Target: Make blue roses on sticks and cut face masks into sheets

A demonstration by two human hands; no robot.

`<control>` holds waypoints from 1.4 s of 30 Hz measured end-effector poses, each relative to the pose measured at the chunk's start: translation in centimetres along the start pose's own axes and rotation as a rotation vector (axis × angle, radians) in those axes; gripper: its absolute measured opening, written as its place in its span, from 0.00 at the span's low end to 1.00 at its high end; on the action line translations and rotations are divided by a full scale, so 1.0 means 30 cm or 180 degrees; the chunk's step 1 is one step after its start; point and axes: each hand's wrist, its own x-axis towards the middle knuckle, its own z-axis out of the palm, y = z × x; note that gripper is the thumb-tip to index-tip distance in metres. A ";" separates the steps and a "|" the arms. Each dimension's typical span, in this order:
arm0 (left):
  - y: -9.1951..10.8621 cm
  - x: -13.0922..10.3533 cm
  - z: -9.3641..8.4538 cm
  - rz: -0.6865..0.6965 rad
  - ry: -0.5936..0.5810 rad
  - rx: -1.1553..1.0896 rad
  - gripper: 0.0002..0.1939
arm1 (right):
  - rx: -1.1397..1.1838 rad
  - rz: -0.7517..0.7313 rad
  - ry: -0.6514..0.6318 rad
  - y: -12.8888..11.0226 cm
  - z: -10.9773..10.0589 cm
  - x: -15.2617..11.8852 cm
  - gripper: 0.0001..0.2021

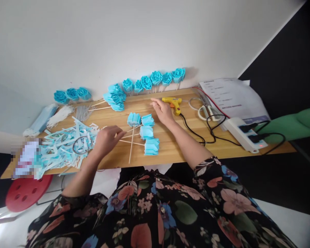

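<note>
My left hand (107,140) is closed in a pinch, its fingertips at the thin wooden stems of blue handmade flowers (146,132) lying on the wooden table. Another blue flower (133,119) lies beside them, its stem pointing toward me and crossing the others. One more blue flower (151,147) rests closer to the front edge. My right hand (162,111) hovers beyond these flowers with fingers partly stretched out and nothing visible in them. Just right of it lies a yellow glue gun (175,104) with an orange trigger.
Blue strips (64,148) with a ring cover the table's left side. Finished blue roses (156,78) stand along the wall, near a flower bunch (115,97). Scissors (209,113), printed paper (229,98) and a power strip (244,134) with black cables sit right. A red stool (28,193) stands below left.
</note>
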 end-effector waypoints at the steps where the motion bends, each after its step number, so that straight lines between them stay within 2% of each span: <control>1: 0.029 -0.019 0.024 -0.0049 -0.0160 0.0011 0.21 | 0.0004 -0.0003 0.0008 0.001 -0.001 0.001 0.25; 4: 0.088 -0.051 0.088 -0.0395 -0.0435 0.0211 0.23 | -0.0024 -0.0017 0.0026 -0.001 -0.004 0.002 0.24; 7: 0.108 -0.056 0.130 -0.0834 -0.0356 0.0264 0.20 | -0.0070 0.0041 -0.0022 -0.004 -0.008 0.003 0.23; 10: 0.101 -0.053 0.145 -0.0972 -0.0271 -0.0009 0.18 | -0.0077 0.0071 -0.0054 -0.005 -0.011 0.004 0.22; 13: 0.081 -0.053 0.127 -0.0959 -0.0233 -0.0549 0.18 | -0.0093 0.0066 -0.0051 -0.006 -0.013 0.006 0.22; 17: 0.045 -0.046 0.053 -0.0837 -0.0359 -0.1872 0.21 | -0.0056 0.0050 -0.0076 -0.011 -0.017 0.004 0.20; 22: 0.013 -0.013 -0.027 -0.0573 0.0027 -0.2839 0.13 | -0.0011 0.0090 -0.0127 -0.014 -0.018 0.001 0.18; 26: 0.003 0.015 -0.033 -0.0432 0.0235 -0.2995 0.14 | 0.0009 0.0091 -0.0111 -0.008 -0.018 0.002 0.18; 32: -0.032 0.024 -0.021 -0.0235 0.0300 -0.2982 0.18 | -0.0035 0.0085 -0.0156 -0.004 -0.017 -0.001 0.19; 39: -0.024 0.011 -0.019 -0.0528 0.0351 -0.3564 0.18 | -0.0007 0.0117 -0.0192 0.003 -0.012 -0.004 0.20; 42: -0.025 0.014 -0.026 -0.0596 0.0532 -0.3920 0.17 | -0.0001 0.0149 -0.0190 0.007 -0.012 -0.007 0.21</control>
